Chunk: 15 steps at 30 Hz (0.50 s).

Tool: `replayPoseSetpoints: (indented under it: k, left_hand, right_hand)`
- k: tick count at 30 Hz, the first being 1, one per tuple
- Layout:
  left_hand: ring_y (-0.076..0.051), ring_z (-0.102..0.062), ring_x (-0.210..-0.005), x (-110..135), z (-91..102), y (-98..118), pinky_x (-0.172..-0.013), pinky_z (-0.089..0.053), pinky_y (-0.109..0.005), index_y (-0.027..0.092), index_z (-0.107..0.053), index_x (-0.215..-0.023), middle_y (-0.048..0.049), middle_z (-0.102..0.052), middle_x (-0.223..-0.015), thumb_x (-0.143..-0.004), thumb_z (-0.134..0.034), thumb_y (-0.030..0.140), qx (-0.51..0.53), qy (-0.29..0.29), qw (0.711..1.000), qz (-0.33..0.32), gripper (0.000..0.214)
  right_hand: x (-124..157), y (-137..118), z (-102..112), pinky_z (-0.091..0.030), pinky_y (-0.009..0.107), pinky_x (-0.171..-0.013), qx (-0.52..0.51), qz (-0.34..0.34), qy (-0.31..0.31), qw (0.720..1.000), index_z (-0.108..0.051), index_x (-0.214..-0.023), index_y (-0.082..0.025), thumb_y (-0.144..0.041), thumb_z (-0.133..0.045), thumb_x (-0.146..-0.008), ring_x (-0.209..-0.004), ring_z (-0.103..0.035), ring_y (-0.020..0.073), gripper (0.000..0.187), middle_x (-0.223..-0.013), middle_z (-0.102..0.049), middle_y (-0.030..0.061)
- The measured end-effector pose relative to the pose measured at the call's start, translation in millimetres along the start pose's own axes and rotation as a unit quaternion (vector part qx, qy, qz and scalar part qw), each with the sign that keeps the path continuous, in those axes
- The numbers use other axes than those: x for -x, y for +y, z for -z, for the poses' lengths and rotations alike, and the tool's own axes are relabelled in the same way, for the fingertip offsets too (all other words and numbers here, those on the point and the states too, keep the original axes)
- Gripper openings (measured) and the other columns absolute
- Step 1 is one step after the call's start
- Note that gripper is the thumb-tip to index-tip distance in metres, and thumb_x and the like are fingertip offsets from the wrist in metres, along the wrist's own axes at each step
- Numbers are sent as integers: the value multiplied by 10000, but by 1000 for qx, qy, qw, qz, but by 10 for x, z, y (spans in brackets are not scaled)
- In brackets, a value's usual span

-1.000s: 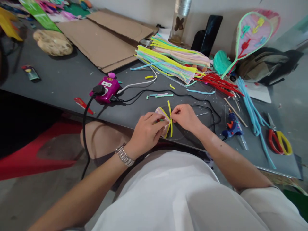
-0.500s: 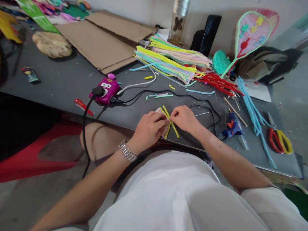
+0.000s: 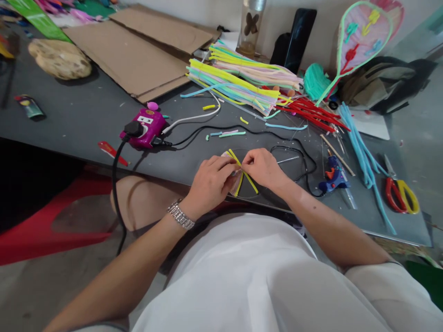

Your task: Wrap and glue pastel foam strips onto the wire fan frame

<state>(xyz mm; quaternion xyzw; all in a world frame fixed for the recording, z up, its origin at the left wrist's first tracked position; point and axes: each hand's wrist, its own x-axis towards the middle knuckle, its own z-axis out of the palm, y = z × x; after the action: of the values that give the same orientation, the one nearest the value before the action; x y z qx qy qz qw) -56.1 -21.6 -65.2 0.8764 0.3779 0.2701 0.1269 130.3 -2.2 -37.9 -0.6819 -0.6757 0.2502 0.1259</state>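
Note:
Near the table's front edge, my left hand has its thumb and fingers closed on a small pale pink piece edged with yellow pipe cleaners. The yellow strips cross each other in an X. At the crossing, my right hand pinches with thumb and forefinger; the fingertips hide exactly what lies between them. Part of the pink piece is covered by my left fingers. A thin clear ring or wire loop shows on the table around the yellow strips.
Beyond my hands lie cut pipe-cleaner bits and a black cord from a purple power socket. To the right are a blue glue gun, light-blue pipe cleaners and scissors. Pipe-cleaner bundles and cardboard sit farther back.
The camera view has shifted slightly, so the table items sit a little higher and further left. Both hands keep nearly the same grip around the crossed yellow strips.

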Motion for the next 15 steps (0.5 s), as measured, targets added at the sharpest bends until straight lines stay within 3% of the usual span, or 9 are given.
replayPoseSetpoints:
  k: [4,10,15]
  left_hand:
    - [-258,-604,-1069,-8,14,23,-810,-413,-391,184,-631,-1151,-120,-683,-1345,-1029,-435,216,-11,-24,1000,0,233]
    - [-280,-591,-1006,-3,6,25,-785,-356,-407,179,-601,-1245,-109,-772,-1067,-1034,-436,223,-33,-38,999,-4,272]
    - [-274,-593,-1031,-1,15,18,-822,-358,-418,191,-620,-1268,-115,-767,-1143,-1047,-426,253,-37,-36,999,-14,301]
  right_hand:
    - [49,-42,22,-407,280,-672,-5,-4,2,1000,-716,-720,-206,-149,-644,-803,-701,-606,163,124,-784,-733,24]
    - [74,-63,-8,-419,280,-708,-14,1,14,1000,-732,-758,-207,-148,-645,-816,-750,-624,172,120,-813,-738,29]
    - [130,16,40,-423,267,-702,-48,35,2,998,-747,-793,-202,-124,-629,-819,-733,-628,156,144,-808,-751,15]
